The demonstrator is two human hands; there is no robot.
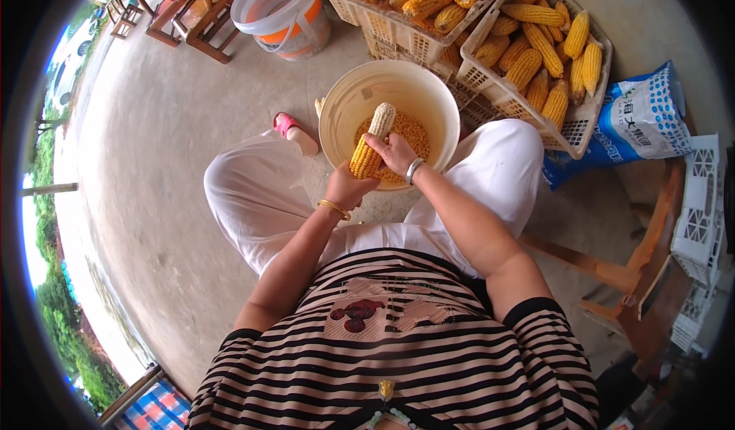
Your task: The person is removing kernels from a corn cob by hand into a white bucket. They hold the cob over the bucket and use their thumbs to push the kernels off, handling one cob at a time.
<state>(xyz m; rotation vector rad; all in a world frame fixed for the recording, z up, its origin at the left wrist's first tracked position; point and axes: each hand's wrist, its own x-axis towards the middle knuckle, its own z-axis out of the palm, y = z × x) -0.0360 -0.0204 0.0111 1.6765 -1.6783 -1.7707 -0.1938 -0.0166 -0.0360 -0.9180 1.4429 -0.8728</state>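
Note:
Over a cream bucket point(337, 109) with loose yellow kernels point(412, 131) in its bottom, my left hand point(348, 185) is closed round the lower end of a yellow corn cob point(363, 156), which is tilted. A pale, stripped cob point(383, 116) rises above it, touching it or lined up with it; I cannot tell exactly where they meet. My right hand point(395, 156) is closed on the pale cob, with the thumb lying across where pale and yellow meet. The bucket stands between my knees.
Plastic crates point(574, 139) full of corn cobs stand ahead and right, beside a blue-and-white sack point(597, 154). A white-orange bucket point(295, 17) and wooden chairs point(195, 24) are at upper left. A wooden frame point(643, 254) and white plastic crates point(697, 200) are at right.

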